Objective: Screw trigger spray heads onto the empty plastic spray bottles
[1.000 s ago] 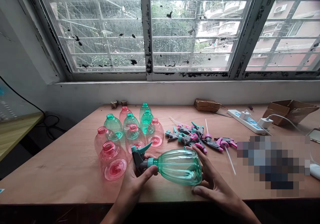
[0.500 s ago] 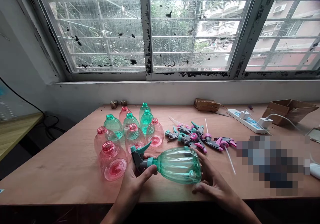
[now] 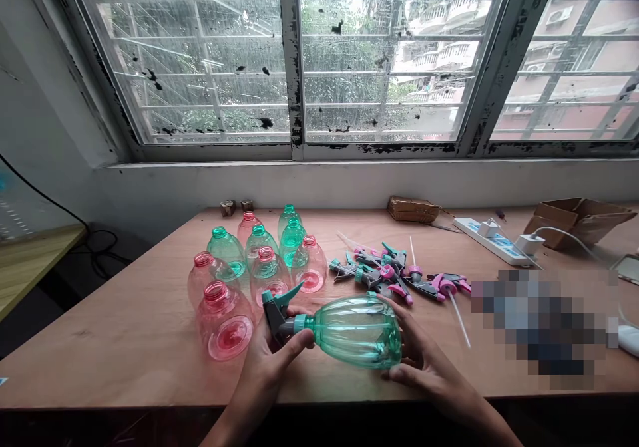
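I hold a clear green spray bottle [image 3: 357, 330] sideways just above the wooden table [image 3: 124, 340]. My left hand [image 3: 272, 357] is closed around its neck and the teal-and-grey trigger head [image 3: 276, 308], which points left. My right hand [image 3: 424, 360] cups the bottle's base with fingers wrapped round it. Several pink and green bottles without heads [image 3: 252, 267] stand upright just behind my left hand. A heap of loose trigger heads [image 3: 394, 275], teal and pink, lies behind my right hand.
A white power strip [image 3: 492, 239] with plugs sits at the back right, a cardboard box [image 3: 579, 219] beyond it. A small brown bundle [image 3: 414, 209] lies near the wall. A blurred patch covers the table's right side. A large window fills the back.
The bottle has shifted slightly down and toward me, and turned a little in my hands. Both hands keep their hold. Nothing else on the table has moved.
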Motion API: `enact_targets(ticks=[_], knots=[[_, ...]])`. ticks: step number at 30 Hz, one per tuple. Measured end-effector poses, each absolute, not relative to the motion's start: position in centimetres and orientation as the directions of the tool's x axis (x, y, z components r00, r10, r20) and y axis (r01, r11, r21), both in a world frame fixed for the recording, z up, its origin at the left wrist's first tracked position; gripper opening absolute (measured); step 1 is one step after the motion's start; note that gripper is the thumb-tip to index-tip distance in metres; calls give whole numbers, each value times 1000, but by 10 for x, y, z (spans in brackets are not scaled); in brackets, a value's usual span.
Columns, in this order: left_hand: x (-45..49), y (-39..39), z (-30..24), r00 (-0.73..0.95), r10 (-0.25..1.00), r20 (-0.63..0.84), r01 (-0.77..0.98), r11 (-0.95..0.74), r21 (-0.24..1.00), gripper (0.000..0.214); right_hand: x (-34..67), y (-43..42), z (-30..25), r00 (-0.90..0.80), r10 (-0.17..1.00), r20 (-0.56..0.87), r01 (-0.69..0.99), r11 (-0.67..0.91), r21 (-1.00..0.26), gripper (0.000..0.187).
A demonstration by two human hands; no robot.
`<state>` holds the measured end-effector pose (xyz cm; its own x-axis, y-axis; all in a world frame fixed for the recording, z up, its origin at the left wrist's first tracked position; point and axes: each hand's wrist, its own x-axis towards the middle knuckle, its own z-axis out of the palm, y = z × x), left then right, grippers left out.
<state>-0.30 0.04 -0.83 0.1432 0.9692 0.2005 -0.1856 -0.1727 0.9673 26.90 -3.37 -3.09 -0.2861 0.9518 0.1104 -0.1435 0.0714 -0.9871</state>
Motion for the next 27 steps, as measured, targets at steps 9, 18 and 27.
enact_targets(ticks=[9, 18, 27], knots=[[-3, 0, -7, 141, 970, 199, -183, -172, 968, 29, 267, -37, -31, -276, 957, 90, -106, 63, -992, 97], [-4, 0, -10, 145, 967, 208, -181, -181, 967, 31, 270, -29, -35, -289, 949, 125, -197, 69, -978, 87], [-3, -1, -8, 126, 970, 207, -178, -183, 967, 30, 267, -37, -29, -323, 942, 93, -165, 41, -985, 96]])
